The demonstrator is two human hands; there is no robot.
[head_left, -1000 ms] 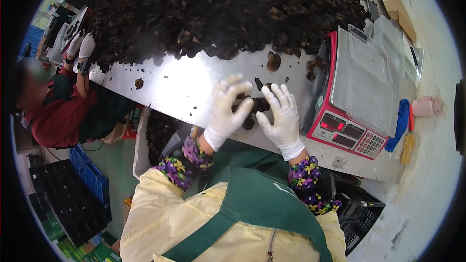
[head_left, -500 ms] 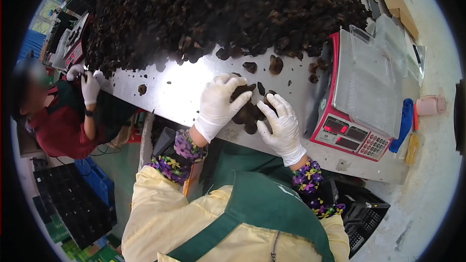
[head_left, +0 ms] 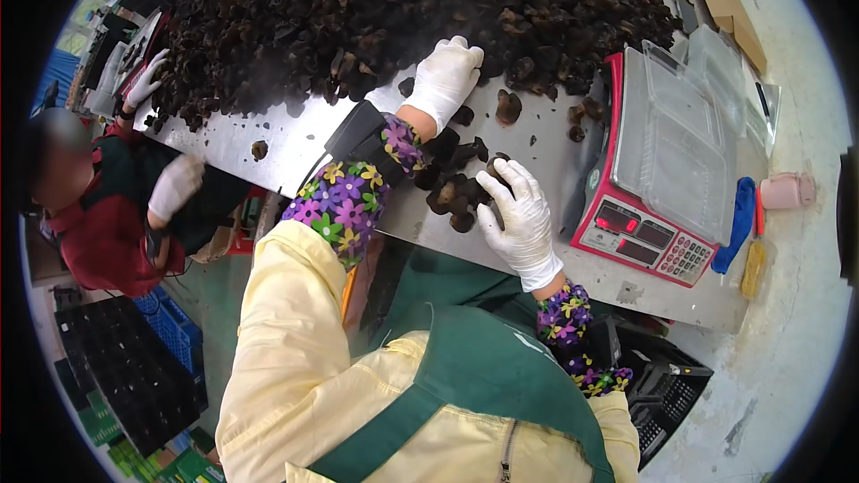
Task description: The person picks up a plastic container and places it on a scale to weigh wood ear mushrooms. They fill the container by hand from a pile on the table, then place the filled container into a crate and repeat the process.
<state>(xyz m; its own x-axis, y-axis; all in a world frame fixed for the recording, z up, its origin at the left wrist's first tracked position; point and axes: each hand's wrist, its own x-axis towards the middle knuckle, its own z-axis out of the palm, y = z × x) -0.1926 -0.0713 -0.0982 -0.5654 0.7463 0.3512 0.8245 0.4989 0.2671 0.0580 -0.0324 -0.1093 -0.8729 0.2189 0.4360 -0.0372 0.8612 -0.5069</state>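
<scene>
My left hand (head_left: 447, 77), in a white glove, reaches to the near edge of a big heap of dark wood ear mushrooms (head_left: 403, 13). Its fingers are curled in, and whatever they hold is hidden. Closer to me, my right hand (head_left: 520, 228), also gloved, rests on the metal table beside a small cluster of wood ear mushrooms (head_left: 454, 192). Its thumb and fingers are apart, the fingertips touching the right side of that cluster. Loose mushroom pieces (head_left: 508, 108) lie between the cluster and the heap.
To the right stands a red-framed digital scale (head_left: 640, 233) with clear plastic trays (head_left: 684, 143) on top. A pink container (head_left: 787, 190), blue cloth (head_left: 735, 224) and yellow-bristled brush (head_left: 754, 270) lie beyond it. A co-worker (head_left: 107, 206) works at the left; a black crate (head_left: 671, 402) sits below the table.
My left hand has left the small cluster and moved forward to the heap's edge. My right hand has stayed beside the cluster. The co-worker's hands have moved apart.
</scene>
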